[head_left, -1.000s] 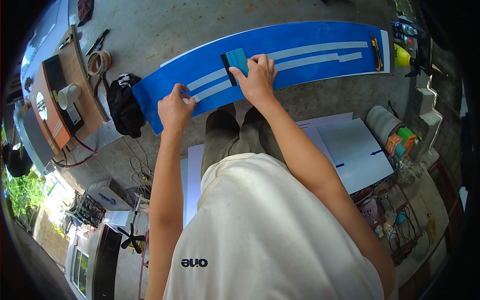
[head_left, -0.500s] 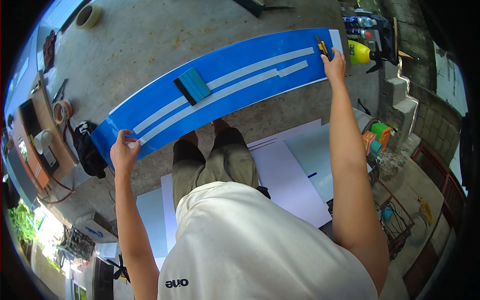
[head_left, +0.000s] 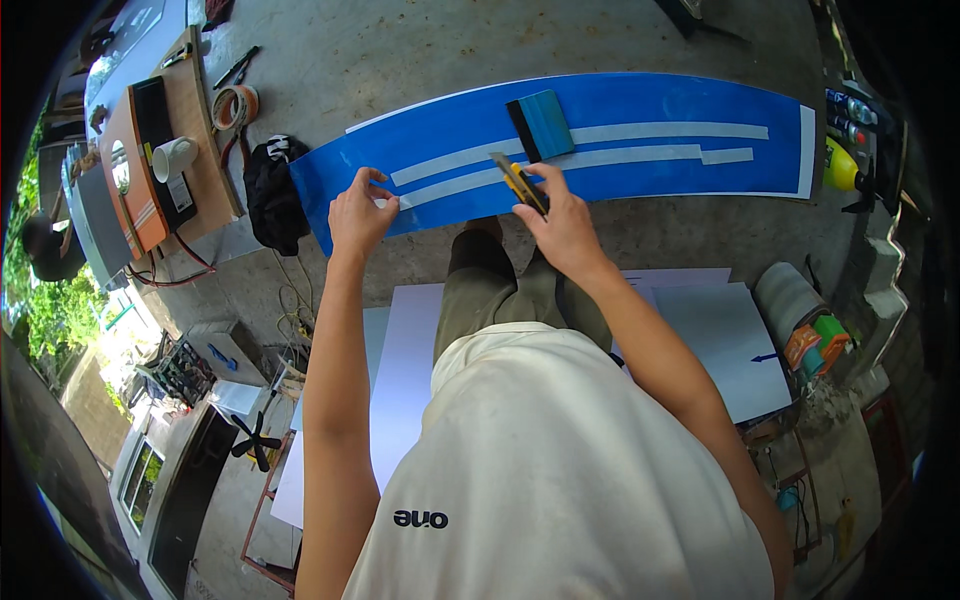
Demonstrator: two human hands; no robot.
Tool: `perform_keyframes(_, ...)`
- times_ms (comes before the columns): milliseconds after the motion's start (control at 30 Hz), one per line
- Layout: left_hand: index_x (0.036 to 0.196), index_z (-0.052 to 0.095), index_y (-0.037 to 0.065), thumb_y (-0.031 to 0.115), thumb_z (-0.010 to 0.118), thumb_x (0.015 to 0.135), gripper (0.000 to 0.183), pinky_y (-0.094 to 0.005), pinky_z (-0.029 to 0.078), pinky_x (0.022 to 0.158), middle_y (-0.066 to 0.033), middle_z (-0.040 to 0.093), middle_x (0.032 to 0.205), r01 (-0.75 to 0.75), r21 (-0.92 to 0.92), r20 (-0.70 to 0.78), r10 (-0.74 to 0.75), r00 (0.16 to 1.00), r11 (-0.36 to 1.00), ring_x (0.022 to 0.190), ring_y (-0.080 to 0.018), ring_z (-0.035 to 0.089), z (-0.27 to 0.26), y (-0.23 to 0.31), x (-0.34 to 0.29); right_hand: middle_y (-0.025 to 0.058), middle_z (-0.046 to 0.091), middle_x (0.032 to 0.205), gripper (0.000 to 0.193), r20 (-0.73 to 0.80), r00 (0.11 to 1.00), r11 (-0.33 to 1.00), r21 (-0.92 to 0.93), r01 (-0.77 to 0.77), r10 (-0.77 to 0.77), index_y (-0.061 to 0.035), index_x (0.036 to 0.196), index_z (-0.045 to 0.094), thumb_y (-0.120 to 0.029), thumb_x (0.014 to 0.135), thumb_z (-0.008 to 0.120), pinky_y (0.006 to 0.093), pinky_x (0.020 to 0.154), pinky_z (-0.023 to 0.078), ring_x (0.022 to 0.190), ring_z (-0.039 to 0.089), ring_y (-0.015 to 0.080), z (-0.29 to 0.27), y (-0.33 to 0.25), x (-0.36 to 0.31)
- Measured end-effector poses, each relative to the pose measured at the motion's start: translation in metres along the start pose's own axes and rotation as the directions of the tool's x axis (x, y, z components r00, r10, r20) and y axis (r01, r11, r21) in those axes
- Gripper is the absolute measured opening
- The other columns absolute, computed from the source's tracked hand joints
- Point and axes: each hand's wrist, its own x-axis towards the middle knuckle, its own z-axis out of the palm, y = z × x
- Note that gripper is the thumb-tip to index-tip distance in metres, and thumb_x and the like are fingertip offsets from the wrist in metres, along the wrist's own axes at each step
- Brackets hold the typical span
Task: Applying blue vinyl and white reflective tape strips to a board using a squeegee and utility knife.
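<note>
A long blue sheet (head_left: 640, 105) with a white edge lies across the work surface, and two narrow grey strips (head_left: 620, 156) run along it. My left hand (head_left: 360, 215) is at the sheet's left part, thumb and fingers closed at the left end of the lower strip. In my right hand (head_left: 565, 225) is a yellow and black utility knife (head_left: 523, 187), held over the middle of the sheet with its blade end pointing up and left. Just beyond the knife, a teal squeegee (head_left: 545, 124) with a black edge rests across the upper strip.
A black cloth (head_left: 277, 195) lies beside the sheet's left end. Farther left are a tape roll (head_left: 235, 106), a white cup (head_left: 175, 158) and a wooden board (head_left: 207, 130). A yellow spray bottle (head_left: 840, 165) stands at right. Pale sheets (head_left: 715, 335) lie behind my legs.
My right hand has brought the knife from the sheet's right end leftward to its middle. My left hand stays by the strip's left end. The view has shifted left.
</note>
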Motion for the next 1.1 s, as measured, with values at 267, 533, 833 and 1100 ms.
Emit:
perform_keyframes(267, 0.111, 0.065, 0.013, 0.021, 0.075, 0.08, 0.034, -0.0401, 0.054, 0.081, -0.0012, 0.079, 0.092, 0.0, -0.001, 0.009, 0.0, 1.0, 1.0, 0.086, -0.0278, 0.074, -0.001, 0.0, 0.001, 0.0227, 0.067, 0.114, 0.046, 0.071, 0.995, 0.993, 0.104, 0.058, -0.065, -0.0112, 0.138, 0.048, -0.008, 0.095, 0.066, 0.0548, 0.087, 0.053, 0.105, 0.065, 0.0477, 0.113, -0.032, -0.004)
perform_keyframes(533, 0.111, 0.065, 0.012, 0.02, 0.073, 0.08, 0.033, -0.0403, 0.048, 0.083, 0.0002, 0.079, 0.089, -0.05, -0.016, -0.002, 0.05, 0.999, 0.999, 0.086, -0.0255, 0.074, 0.001, -0.006, 0.004, 0.0237, 0.068, 0.112, 0.042, 0.147, 0.989, 0.999, 0.032, 0.006, -0.011, -0.0099, 0.134, 0.051, -0.008, 0.094, 0.066, 0.0549, 0.089, 0.052, 0.105, 0.065, 0.047, 0.125, -0.028, -0.001)
perform_keyframes(833, 0.11, 0.065, 0.012, 0.02, 0.074, 0.08, 0.032, -0.0404, 0.049, 0.081, -0.0005, 0.079, 0.088, -0.052, -0.046, 0.017, 0.052, 0.998, 0.998, 0.085, -0.0252, 0.074, -0.001, -0.005, 0.003, 0.0241, 0.069, 0.112, 0.042, 0.134, 0.991, 0.996, 0.086, 0.014, -0.025, -0.0086, 0.133, 0.054, -0.008, 0.093, 0.068, 0.0532, 0.091, 0.052, 0.105, 0.066, 0.0459, 0.13, -0.025, 0.001)
perform_keyframes(1100, 0.109, 0.065, 0.012, 0.02, 0.075, 0.08, 0.032, -0.0401, 0.05, 0.077, -0.0005, 0.079, 0.088, -0.077, -0.037, -0.011, 0.077, 0.997, 0.996, 0.082, -0.0246, 0.074, 0.0, -0.005, 0.002, 0.0235, 0.071, 0.111, 0.041, 0.12, 0.992, 0.994, 0.101, 0.033, -0.045, -0.0081, 0.131, 0.059, -0.008, 0.091, 0.07, 0.0512, 0.09, 0.054, 0.105, 0.067, 0.0442, 0.129, -0.029, 0.003)
